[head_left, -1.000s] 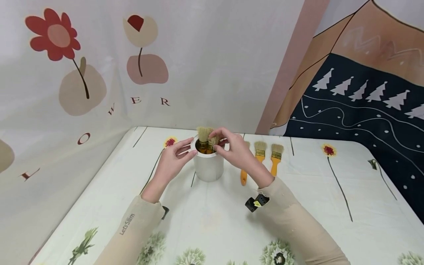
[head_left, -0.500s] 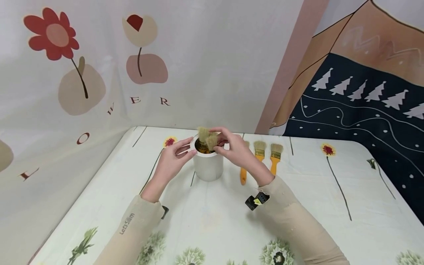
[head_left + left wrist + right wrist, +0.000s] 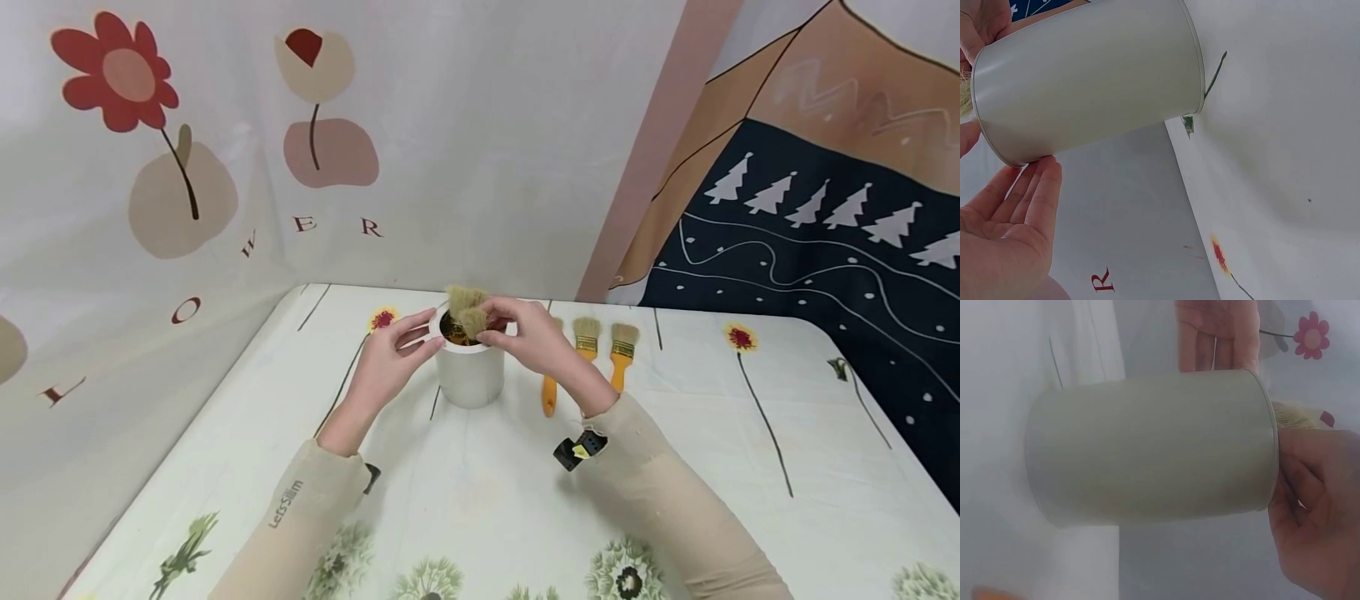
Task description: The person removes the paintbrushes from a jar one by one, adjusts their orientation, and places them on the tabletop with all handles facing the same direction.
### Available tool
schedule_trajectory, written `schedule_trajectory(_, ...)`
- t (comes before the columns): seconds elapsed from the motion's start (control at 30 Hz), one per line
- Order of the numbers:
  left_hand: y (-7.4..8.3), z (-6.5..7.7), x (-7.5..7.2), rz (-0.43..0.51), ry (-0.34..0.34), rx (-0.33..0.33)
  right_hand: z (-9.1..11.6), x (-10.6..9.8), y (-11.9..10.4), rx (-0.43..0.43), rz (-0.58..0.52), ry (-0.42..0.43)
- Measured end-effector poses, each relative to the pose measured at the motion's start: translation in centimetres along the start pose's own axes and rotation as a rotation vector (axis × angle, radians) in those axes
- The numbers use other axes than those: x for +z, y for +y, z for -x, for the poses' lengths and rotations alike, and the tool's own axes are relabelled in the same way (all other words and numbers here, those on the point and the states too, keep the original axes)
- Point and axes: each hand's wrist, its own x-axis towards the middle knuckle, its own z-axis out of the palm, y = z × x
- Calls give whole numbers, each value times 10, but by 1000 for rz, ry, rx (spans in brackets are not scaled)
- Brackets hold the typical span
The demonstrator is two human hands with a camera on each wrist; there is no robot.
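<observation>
A white cylindrical canister (image 3: pixel 471 379) stands upright near the back of the table. Straight fingers of my left hand (image 3: pixel 386 362) touch its left side by the rim, the thumb at the front. Over the mouth, my right hand (image 3: pixel 531 337) pinches a paintbrush (image 3: pixel 472 323) by its pale bristles; the brush leans, its handle hidden inside. Behind it, more pale bristles (image 3: pixel 461 297) rise above the rim. In the right wrist view the canister wall (image 3: pixel 1154 450) hides the brushes' lower parts, with the right fingers bent at the rim.
Right of the canister lie paintbrushes with orange handles: one partly behind the right hand (image 3: pixel 550 396), a middle brush (image 3: pixel 587 335) and a right-hand brush (image 3: pixel 623 350). A flower-print cloth (image 3: pixel 465 492) covers the table, and printed curtains (image 3: pixel 480 167) hang behind.
The pinched paintbrush has tipped forward and left and sunk lower into the canister, the right hand shifting slightly with it. The left hand stays at the rim.
</observation>
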Motion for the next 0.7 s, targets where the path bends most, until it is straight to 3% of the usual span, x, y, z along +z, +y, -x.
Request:
schedule_trajectory(0.37,1,-1,0,-13,1,-2,2,6,9,-43,-158,180)
schedule_trajectory(0.7,-1,-2,0,-18,2,4,7,-3,5,-55,-333,427)
